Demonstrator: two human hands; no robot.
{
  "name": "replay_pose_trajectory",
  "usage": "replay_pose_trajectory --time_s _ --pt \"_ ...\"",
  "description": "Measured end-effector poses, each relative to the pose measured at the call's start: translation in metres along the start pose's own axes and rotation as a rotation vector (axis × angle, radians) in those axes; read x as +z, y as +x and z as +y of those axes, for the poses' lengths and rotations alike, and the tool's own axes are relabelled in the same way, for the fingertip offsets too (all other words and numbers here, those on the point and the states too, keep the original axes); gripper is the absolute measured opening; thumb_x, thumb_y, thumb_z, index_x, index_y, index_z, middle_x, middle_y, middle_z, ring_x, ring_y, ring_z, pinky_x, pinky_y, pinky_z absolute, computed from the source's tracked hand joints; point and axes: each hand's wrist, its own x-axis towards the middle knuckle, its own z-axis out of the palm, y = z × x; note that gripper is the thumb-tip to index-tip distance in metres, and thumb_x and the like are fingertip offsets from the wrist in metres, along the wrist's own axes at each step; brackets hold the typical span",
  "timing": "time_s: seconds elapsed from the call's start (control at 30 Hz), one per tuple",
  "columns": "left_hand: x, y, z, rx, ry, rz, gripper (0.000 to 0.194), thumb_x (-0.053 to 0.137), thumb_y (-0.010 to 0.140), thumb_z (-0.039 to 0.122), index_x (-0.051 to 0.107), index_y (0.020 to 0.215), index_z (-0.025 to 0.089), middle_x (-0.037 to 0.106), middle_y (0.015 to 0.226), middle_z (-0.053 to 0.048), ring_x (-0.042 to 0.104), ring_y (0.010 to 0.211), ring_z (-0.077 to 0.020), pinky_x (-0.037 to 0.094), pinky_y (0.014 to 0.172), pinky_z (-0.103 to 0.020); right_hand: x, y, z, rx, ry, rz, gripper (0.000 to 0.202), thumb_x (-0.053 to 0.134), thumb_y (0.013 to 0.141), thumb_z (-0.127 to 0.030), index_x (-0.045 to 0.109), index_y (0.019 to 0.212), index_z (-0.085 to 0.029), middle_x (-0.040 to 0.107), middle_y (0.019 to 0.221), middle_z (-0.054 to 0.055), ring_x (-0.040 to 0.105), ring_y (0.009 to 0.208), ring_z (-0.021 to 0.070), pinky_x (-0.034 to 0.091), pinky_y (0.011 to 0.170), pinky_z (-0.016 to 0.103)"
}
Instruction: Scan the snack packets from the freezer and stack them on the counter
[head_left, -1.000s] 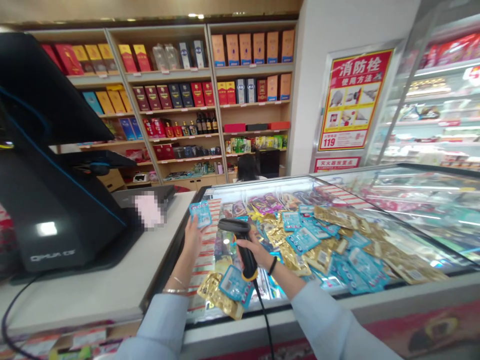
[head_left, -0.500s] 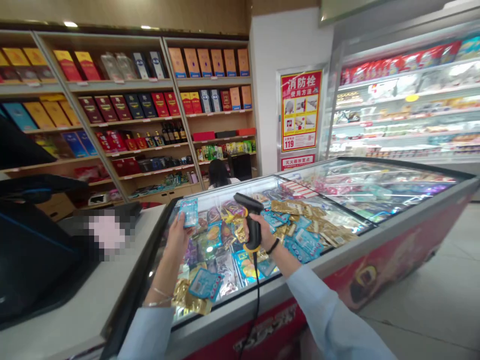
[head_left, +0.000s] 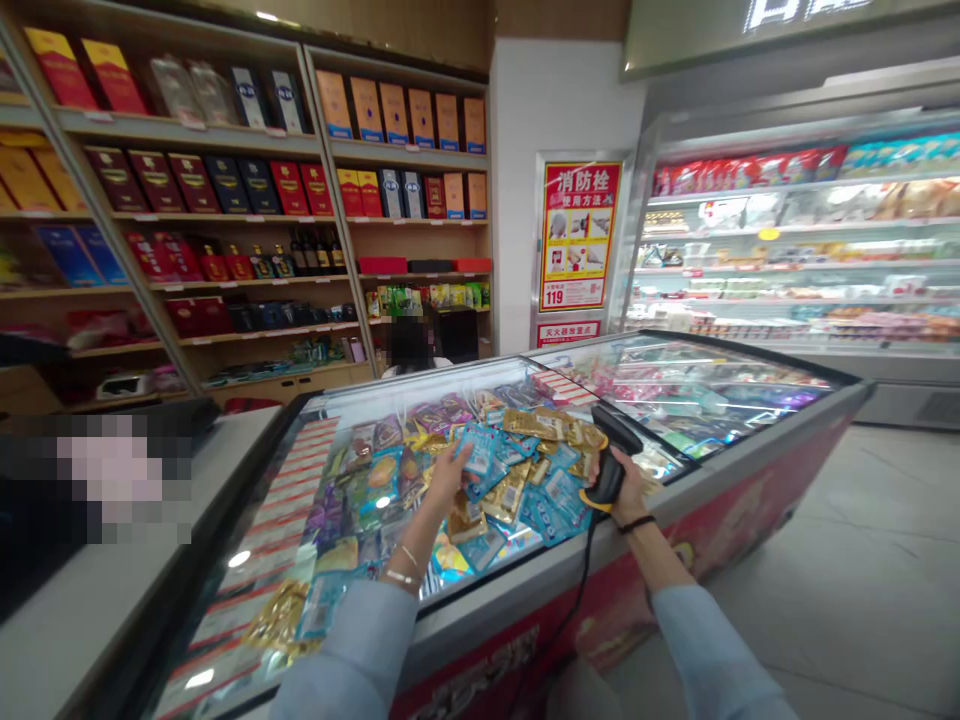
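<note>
My left hand (head_left: 448, 474) is over the pile on the freezer's glass top, its fingers closed on the edge of a blue snack packet (head_left: 480, 449). To the right, my right hand (head_left: 630, 488) grips a black and yellow barcode scanner (head_left: 609, 478) by its handle. A black cord (head_left: 583, 580) hangs from the scanner over the freezer's front. Between the hands lie several loose gold packets (head_left: 510, 490) and blue packets (head_left: 561, 492). At the near left of the glass is another small group, with gold packets (head_left: 279, 612) and a blue packet (head_left: 321, 603).
The chest freezer (head_left: 765, 475) stretches away to the right, with packaged goods under its glass. A counter (head_left: 217, 470) borders it on the left. Behind stand shelves of boxes and bottles (head_left: 322, 205), and a person (head_left: 412, 345) is beyond the freezer. A lit display fridge (head_left: 787, 250) is at the right.
My left hand has moved from the freezer's left end to the packet pile, lower and further right. The scanner in my right hand has shifted right. The view has turned slightly right.
</note>
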Motion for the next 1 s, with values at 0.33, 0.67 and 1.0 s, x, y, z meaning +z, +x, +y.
replay_pose_trajectory --time_s 0.33,0.67,1.0 --pt "0.001 -0.008 -0.006 0.362 0.733 0.131 0.038 0.075 0.078 0.033 0.071 0.114 0.024 0.066 0.122 -0.011 0.067 0.104 -0.0268 0.05 0.092 -0.037 -0.013 0.002 0.007 0.024 0.009 -0.049 0.032 0.071 0.071 -0.05 0.06 0.083 -0.023 0.055 0.051 -0.002 0.051 0.039 0.0163 0.042 0.037 0.027" --pt "0.018 -0.027 -0.005 0.409 1.187 0.116 0.037 0.063 0.091 0.033 0.066 0.127 0.024 0.059 0.125 -0.013 0.062 0.111 -0.0291 0.048 0.092 -0.038 -0.018 0.005 0.009 0.046 0.016 -0.015 0.034 0.073 0.068 -0.051 0.059 0.081 -0.023 0.054 0.051 -0.001 0.051 0.04 0.0175 0.043 0.039 0.03" --pt "0.018 -0.025 -0.002 0.429 1.098 0.145 0.038 0.057 0.093 0.038 0.062 0.127 0.02 0.061 0.114 -0.014 0.06 0.108 -0.0279 0.047 0.095 -0.041 -0.018 0.005 0.01 0.044 0.017 0.041 0.035 0.074 0.065 -0.052 0.059 0.08 -0.024 0.052 0.051 -0.002 0.05 0.04 0.0166 0.041 0.039 0.029"
